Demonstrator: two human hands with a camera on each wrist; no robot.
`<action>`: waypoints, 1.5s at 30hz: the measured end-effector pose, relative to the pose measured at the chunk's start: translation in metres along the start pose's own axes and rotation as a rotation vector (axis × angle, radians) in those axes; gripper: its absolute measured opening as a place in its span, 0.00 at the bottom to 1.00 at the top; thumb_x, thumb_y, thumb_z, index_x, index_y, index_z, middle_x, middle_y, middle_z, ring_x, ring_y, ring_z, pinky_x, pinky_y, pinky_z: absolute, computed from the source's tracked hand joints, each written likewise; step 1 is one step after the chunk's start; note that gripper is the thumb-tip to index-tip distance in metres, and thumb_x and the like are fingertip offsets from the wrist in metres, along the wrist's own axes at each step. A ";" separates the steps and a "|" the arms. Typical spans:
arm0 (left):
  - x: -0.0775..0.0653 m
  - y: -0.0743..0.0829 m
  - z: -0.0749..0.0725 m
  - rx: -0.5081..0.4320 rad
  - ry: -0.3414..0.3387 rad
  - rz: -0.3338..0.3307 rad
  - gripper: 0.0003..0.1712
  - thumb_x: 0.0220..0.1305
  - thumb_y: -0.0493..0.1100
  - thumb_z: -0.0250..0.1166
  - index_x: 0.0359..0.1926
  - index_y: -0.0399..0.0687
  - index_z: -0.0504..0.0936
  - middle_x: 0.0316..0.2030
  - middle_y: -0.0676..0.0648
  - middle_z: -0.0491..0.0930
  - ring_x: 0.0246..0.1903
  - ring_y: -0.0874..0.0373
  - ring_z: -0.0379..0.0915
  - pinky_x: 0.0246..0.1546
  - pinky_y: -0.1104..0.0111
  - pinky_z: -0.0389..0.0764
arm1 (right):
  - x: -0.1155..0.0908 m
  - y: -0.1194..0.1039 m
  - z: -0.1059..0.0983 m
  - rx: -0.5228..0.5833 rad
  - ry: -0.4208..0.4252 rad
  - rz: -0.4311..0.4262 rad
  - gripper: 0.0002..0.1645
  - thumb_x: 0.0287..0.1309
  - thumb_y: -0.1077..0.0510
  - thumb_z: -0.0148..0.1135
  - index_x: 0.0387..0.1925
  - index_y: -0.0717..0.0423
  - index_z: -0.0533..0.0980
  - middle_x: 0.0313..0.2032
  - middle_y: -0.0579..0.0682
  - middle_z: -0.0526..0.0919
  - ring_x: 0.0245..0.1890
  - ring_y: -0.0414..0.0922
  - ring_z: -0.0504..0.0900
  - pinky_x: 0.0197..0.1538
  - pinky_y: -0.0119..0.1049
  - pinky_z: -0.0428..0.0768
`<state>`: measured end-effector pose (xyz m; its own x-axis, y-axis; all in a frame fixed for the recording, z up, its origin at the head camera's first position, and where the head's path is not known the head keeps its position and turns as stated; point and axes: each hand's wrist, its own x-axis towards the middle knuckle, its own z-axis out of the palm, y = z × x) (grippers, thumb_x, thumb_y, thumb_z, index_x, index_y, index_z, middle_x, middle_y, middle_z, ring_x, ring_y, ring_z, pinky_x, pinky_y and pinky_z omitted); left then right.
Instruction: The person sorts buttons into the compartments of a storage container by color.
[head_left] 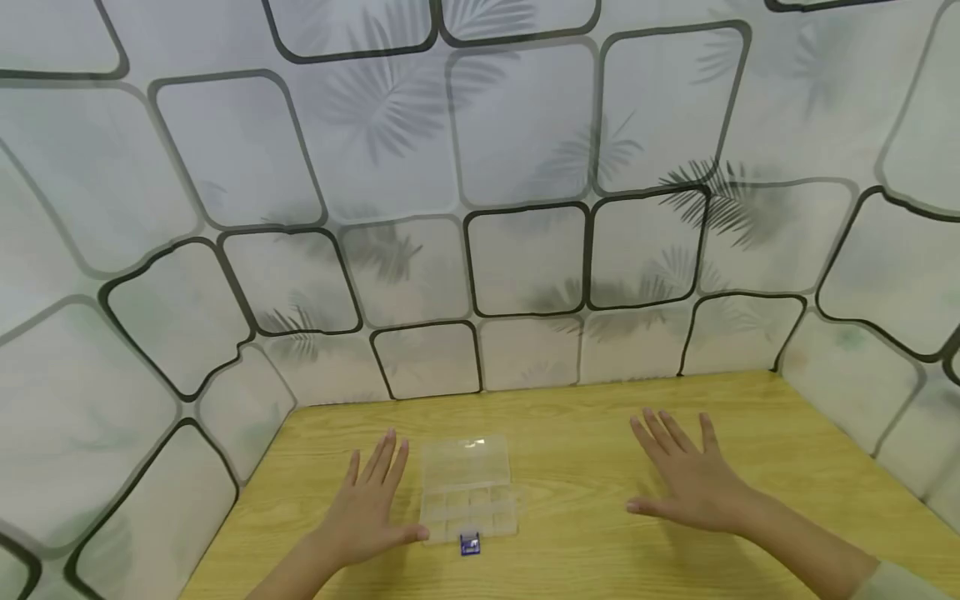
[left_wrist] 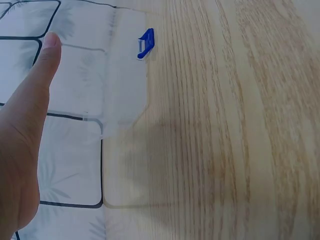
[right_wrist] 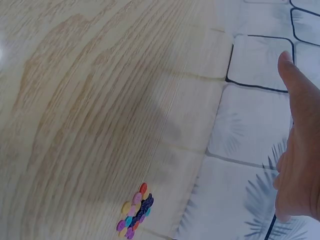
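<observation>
1. Left hand: grip spread wide, empty, beside the clear box.
2. Right hand: grip likewise, over the bench.
3. The box lies open there, blue piece at its near edge.
4. Colourful discs lie on the bench.

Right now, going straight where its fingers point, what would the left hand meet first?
The left hand likely meets the pale wall with dark rounded outlines; the clear plastic compartment box seems right of its path, though depth is unclear.
</observation>
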<state>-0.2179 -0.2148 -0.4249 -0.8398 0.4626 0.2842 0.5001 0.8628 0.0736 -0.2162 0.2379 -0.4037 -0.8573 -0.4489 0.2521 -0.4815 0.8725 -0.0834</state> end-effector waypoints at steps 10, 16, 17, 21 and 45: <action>-0.001 -0.001 0.008 -0.060 0.018 -0.002 0.66 0.49 0.81 0.49 0.72 0.35 0.48 0.72 0.32 0.41 0.70 0.36 0.43 0.63 0.36 0.49 | -0.008 0.011 0.003 0.009 -0.005 0.032 0.61 0.53 0.28 0.57 0.74 0.55 0.41 0.71 0.66 0.49 0.70 0.63 0.48 0.62 0.63 0.16; -0.001 0.001 0.013 -0.111 0.044 0.004 0.64 0.50 0.77 0.55 0.71 0.34 0.49 0.71 0.32 0.45 0.69 0.36 0.46 0.62 0.37 0.55 | -0.014 0.018 0.005 0.014 0.008 0.036 0.61 0.53 0.29 0.57 0.74 0.54 0.40 0.71 0.66 0.50 0.71 0.61 0.47 0.62 0.61 0.14; -0.001 0.001 0.014 -0.114 0.042 -0.002 0.64 0.50 0.76 0.57 0.71 0.34 0.49 0.71 0.32 0.45 0.69 0.37 0.46 0.62 0.37 0.55 | -0.015 0.019 0.005 0.017 0.010 0.036 0.61 0.54 0.30 0.57 0.74 0.53 0.39 0.70 0.66 0.50 0.71 0.60 0.46 0.63 0.61 0.14; 0.002 0.001 0.019 -0.167 0.016 -0.039 0.62 0.51 0.69 0.63 0.71 0.33 0.48 0.71 0.34 0.44 0.69 0.37 0.47 0.63 0.40 0.56 | -0.020 0.025 0.005 0.031 0.026 0.037 0.60 0.54 0.31 0.58 0.74 0.53 0.39 0.70 0.65 0.52 0.72 0.59 0.46 0.63 0.61 0.15; 0.014 -0.011 0.032 -0.885 0.031 -0.420 0.46 0.66 0.49 0.60 0.74 0.45 0.42 0.71 0.34 0.47 0.66 0.34 0.53 0.61 0.48 0.66 | -0.042 0.059 0.008 0.010 0.300 -0.056 0.45 0.46 0.38 0.69 0.59 0.63 0.71 0.58 0.62 0.74 0.56 0.60 0.72 0.72 0.57 0.38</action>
<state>-0.2420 -0.2116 -0.4528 -0.9861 0.1362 0.0953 0.1503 0.4853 0.8613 -0.2105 0.3067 -0.4272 -0.7377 -0.4178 0.5304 -0.5294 0.8455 -0.0704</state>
